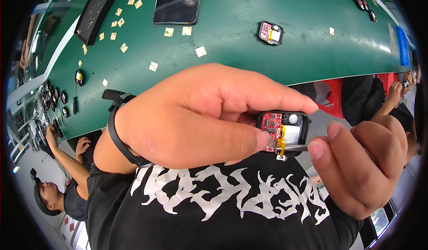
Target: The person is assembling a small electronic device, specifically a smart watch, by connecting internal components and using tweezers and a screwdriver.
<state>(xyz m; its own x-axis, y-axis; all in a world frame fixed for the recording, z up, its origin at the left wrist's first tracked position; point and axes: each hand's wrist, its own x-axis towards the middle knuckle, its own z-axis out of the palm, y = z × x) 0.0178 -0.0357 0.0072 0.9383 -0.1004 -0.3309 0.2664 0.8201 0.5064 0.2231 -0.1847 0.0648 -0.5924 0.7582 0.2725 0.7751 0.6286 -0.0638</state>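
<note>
Head view: a black tray (103, 17) lies at upper left, the left hand (191, 116) at centre is clamped on an open black-cased device (292, 134) right of centre, and a thin metal tool (298, 147) over its lower part is pinched by the right hand (368, 165) at right.

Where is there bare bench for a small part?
Bare green tabletop lies between the black-screened device and the open watch case, and rightward from that case to the lone paper square. It is crowded right of the black tray, with scattered squares, and at the leftmost heap of parts. The left hand hides the near middle.
</note>
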